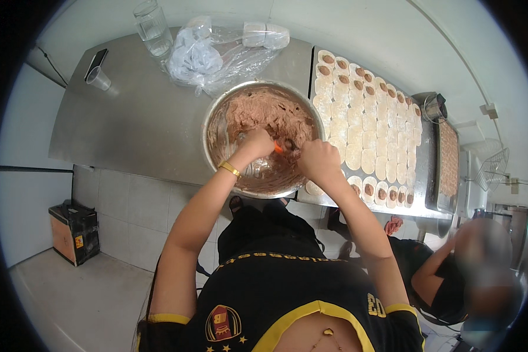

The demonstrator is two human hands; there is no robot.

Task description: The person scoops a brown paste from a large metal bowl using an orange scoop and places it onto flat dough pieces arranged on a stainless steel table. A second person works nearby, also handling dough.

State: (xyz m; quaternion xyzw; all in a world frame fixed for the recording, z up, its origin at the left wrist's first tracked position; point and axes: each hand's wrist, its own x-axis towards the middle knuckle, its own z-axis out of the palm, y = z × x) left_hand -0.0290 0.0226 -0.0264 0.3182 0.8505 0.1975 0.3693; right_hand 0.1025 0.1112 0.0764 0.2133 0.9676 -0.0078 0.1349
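A large metal bowl point(209, 154) stands at the table's front edge, holding thick brown paste point(270, 111) smeared up its walls. My left hand point(257, 144) is closed over the middle of the bowl. From its fingers sticks the bright orange end of a tool point(278, 148); the tool's kind is hidden. At the bowl's right side my right hand point(320, 161) is closed too, its fingertips turned inward over the paste. A small dark, rounded thing point(289, 145) shows between the hands, but what my right hand grips cannot be made out.
Rows of pale oval dough pieces point(353, 155), some topped with brown paste, cover the table to the right. Beyond stands a brown-filled tray point(449, 161). Plastic bags point(202, 58), a glass jar point(152, 29) and a clear cup point(98, 78) sit behind. A co-worker point(446, 276) is at right.
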